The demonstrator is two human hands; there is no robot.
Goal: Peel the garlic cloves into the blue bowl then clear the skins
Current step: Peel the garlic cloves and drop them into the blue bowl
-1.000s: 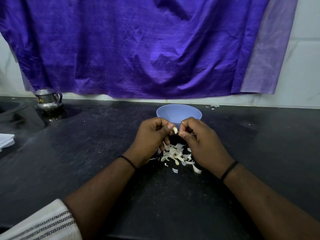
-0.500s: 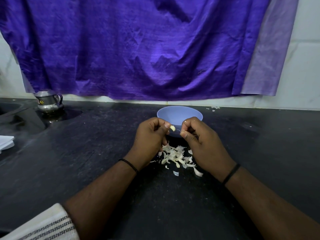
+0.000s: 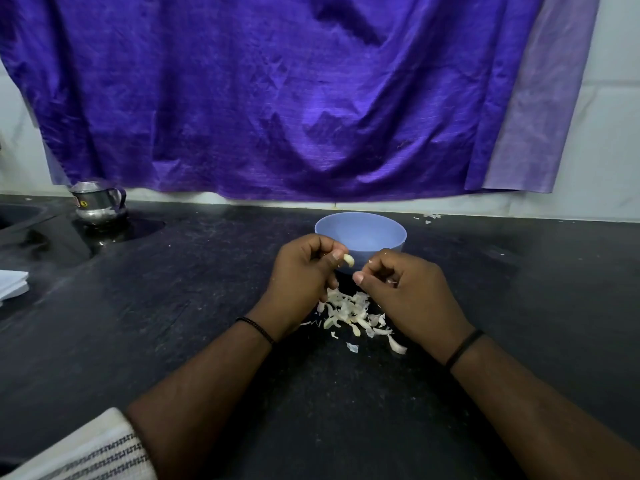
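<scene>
Pale clove: a garlic clove [image 3: 349, 260] sticks out from the fingertips of the left hand [image 3: 304, 271], pinched there just in front of the bowl's near wall.
Left hand: fingers curled in tight around the clove, knuckles up, a thin black band on the wrist.
Right hand: the right hand [image 3: 405, 289] sits just right of the left, apart from it, fingers curled with the thumb tip pointing left; a small pale scrap shows between the fingers (whether it is gripped I cannot tell).
Skins: a heap of garlic skins [image 3: 353, 313] lies on the counter below and between the two hands, with a few loose flakes trailing nearer and to the right.
Bowl: the blue bowl [image 3: 360, 233] stands upright just beyond the hands; its inside is hard to read.
Counter: a dark stone counter [image 3: 207, 306] carries everything.
Far left: a small steel jug [image 3: 98, 204] stands near the wall.
Behind: a purple cloth [image 3: 277, 98] hangs over the wall.
</scene>
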